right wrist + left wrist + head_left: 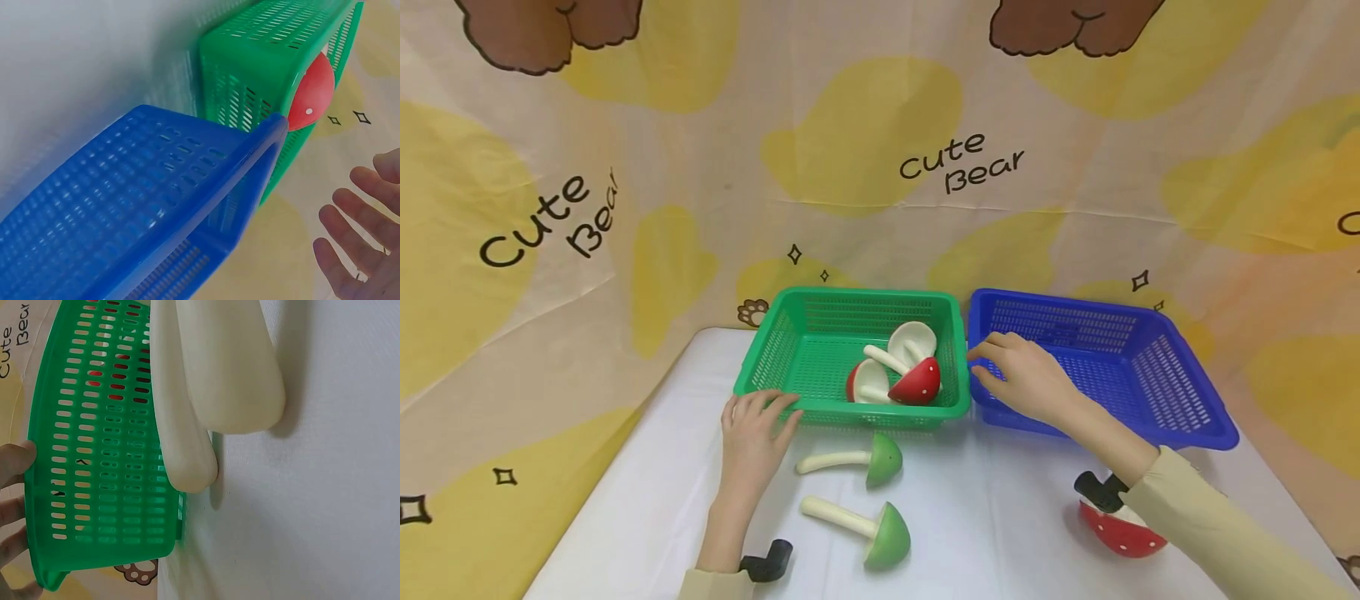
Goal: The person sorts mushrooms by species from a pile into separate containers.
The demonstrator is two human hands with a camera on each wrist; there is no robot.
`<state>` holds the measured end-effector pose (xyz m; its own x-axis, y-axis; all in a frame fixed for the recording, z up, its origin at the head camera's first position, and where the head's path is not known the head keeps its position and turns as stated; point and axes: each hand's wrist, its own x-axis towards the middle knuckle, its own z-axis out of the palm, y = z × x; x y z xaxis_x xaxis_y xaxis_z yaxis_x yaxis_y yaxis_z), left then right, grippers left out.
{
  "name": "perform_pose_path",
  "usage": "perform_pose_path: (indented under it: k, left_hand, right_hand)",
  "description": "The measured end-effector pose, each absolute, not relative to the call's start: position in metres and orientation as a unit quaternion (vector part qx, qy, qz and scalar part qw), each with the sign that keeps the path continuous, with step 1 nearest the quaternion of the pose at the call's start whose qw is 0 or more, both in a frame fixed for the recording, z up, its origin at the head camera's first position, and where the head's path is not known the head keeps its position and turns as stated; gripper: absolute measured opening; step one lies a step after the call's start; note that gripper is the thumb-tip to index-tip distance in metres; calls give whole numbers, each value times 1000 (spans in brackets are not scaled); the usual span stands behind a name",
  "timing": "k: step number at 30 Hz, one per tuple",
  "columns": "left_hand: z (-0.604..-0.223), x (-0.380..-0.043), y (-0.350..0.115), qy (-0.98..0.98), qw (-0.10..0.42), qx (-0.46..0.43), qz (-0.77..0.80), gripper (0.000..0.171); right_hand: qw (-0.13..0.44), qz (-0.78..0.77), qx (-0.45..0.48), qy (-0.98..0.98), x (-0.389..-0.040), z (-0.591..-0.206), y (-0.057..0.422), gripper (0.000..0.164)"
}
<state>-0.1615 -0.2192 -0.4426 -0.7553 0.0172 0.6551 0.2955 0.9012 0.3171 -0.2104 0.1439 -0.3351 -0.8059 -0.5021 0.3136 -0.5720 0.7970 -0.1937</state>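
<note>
My left hand (756, 430) is at the front left corner of a green basket (857, 410), its fingertips resting on the rim. In the left wrist view those fingers (14, 509) meet the basket's edge without wrapping round it. Three red-capped toy mushrooms (916, 383) lie inside toward the basket's right side. Above the left end of a blue basket (1150, 434) hovers my right hand (1028, 377), holding nothing, its fingers loosely spread in the right wrist view. Two green-capped toy mushrooms (883, 461) (889, 537) lie on the table before the green basket.
On the right of the white tabletop (992, 517), another red-capped mushroom (1122, 533) is partly hidden by my right sleeve. Both baskets stand side by side at the back. A patterned cloth (857, 167) hangs behind them and at the sides.
</note>
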Motion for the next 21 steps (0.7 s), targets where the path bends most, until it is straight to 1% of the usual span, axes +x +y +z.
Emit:
perform_pose_path:
  k: [14, 21]
  left_hand:
    - [-444, -162, -221, -915, 336, -84, -207, 25]
    - [-444, -162, -220, -914, 338, -84, -206, 25]
  right_hand:
    - [166, 140, 275, -937, -166, -344, 184, 21]
    - [198, 128, 257, -937, -141, -359, 212, 28]
